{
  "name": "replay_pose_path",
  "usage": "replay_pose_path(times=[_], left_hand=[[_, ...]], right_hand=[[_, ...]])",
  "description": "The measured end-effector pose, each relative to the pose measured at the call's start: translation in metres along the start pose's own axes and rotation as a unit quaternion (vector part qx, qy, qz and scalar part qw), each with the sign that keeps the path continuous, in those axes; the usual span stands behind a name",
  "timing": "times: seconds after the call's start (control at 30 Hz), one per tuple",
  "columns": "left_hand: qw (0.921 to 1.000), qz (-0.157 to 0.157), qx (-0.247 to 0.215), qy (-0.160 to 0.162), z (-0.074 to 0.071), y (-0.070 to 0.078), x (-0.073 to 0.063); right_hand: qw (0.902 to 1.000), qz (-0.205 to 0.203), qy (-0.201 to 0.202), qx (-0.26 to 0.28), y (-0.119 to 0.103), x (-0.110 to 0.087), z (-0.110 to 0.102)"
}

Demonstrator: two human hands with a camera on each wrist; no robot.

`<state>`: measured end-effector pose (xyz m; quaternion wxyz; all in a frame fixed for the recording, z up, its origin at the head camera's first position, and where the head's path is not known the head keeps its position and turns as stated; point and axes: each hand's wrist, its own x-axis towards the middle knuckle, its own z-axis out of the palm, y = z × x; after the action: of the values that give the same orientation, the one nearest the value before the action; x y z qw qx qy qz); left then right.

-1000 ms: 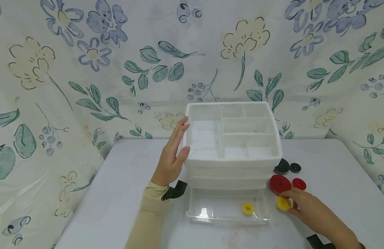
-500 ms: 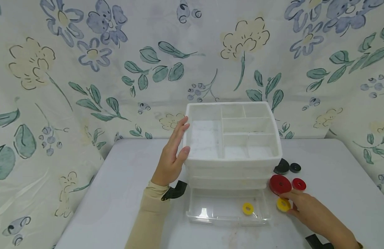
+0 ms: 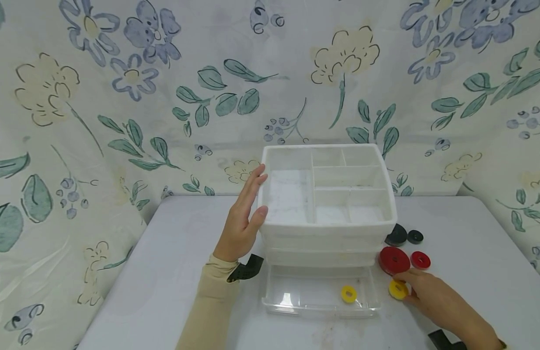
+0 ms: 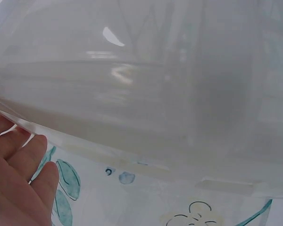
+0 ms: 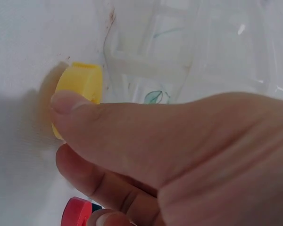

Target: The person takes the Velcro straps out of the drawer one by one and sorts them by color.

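Note:
My left hand lies with straightened fingers against the left side of a white desktop organizer. The left wrist view shows its fingertips at the edge of the organizer's pale wall. Below the organizer's front, a clear drawer is pulled out, with a yellow ring inside on the right. To the drawer's right, my right hand pinches a second yellow ring with a ridged rim. The thumb covers part of that ring in the right wrist view.
Close to the right hand lie a large red disc and a smaller red ring. Behind them are a large black disc, partly hidden by the organizer, and a small black one. A flower-patterned cloth hangs behind the white table.
My right hand has shifted slightly left and toward me, and the yellow ring at its fingertips has turned a little. The left hand, organizer and drawer have stayed put.

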<state>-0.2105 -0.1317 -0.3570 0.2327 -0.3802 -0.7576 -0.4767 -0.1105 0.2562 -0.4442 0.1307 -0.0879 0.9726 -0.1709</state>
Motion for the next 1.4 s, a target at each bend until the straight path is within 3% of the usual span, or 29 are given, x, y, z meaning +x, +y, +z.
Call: replay_pose_path(times=[0.73,1.4], left_hand=[[1.0000,0.004,-0.005,0.002,0.000,-0.002,0.000],[1.0000,-0.003,0.000,0.000,0.000,0.000,0.000]], right_hand=[[0.9999,0.007,0.007,0.008,-0.001,-0.003,-0.008],[0.9980,-0.010,0.054,0.032,-0.023,-0.018,-0.021]])
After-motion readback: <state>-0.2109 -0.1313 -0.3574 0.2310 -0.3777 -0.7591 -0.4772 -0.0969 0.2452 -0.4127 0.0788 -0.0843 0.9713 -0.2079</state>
